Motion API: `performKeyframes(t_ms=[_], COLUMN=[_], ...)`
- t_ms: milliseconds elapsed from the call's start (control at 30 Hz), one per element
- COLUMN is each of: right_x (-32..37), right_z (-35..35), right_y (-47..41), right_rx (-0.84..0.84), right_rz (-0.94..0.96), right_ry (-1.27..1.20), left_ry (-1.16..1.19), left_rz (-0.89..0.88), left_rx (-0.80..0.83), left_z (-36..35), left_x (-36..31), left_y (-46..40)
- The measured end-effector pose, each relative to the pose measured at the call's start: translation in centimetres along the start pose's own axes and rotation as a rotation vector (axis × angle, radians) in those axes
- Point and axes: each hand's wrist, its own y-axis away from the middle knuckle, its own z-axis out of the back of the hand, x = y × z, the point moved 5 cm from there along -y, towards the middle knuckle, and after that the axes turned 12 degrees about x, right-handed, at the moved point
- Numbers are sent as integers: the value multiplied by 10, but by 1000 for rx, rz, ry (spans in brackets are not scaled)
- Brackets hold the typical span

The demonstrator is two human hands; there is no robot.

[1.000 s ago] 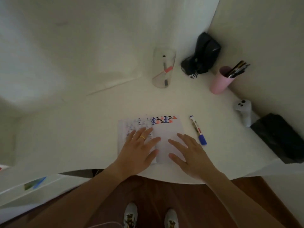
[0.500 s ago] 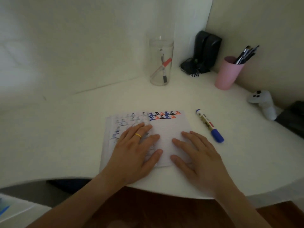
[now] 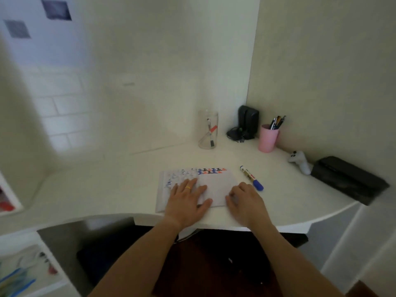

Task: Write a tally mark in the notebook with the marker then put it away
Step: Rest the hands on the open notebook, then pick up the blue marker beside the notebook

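An open notebook [image 3: 216, 183] lies flat on the white desk [image 3: 111, 189], with rows of blue, black and red tally marks along its top edge. My left hand [image 3: 188, 200] rests flat on its left page, fingers spread, a gold ring on one finger. On the notebook's lower right corner rests my right hand [image 3: 246, 202], fingers slightly curled and holding nothing. A marker with a blue cap [image 3: 251, 177] lies on the desk just right of the notebook, a little beyond my right fingertips.
A clear glass [image 3: 208, 130] holding two markers stands at the back. Right of it are a black speaker [image 3: 247, 123], a pink cup of pens [image 3: 268, 137], a small white figure [image 3: 300, 160] and a black case [image 3: 347, 179]. Shelves are at the lower left.
The view has tilted up and pulled back, so more wall shows. My right hand's fingers have curled in slightly. The notebook and marker have stayed in place.
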Motion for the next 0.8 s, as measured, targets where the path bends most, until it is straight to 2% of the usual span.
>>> performKeyframes(t_ms=[100,167,300,467,700,800], right_x=[-8,-13,-19,-20,-12,-17], right_z=[-3,-3,-10,-13,-3,0], right_y=[-2,-5,-13,-15,-12,-15], right_rx=[-99,-120,43,146,-97,-131], right_rz=[-36,-125,-296,-355,-215,-205], right_ry=[26,59,48,1,-35,-71], left_ry=[20,28,55,52,33,19], left_rz=[6,3,2,0,19,23], left_rx=[-2,-2,-2,0,66,141], left_z=[-3,-4,-7,-6,-9,-10], left_x=[4,7,10,11,13,15], left_y=[-2,-4,-6,-8,-11,-15])
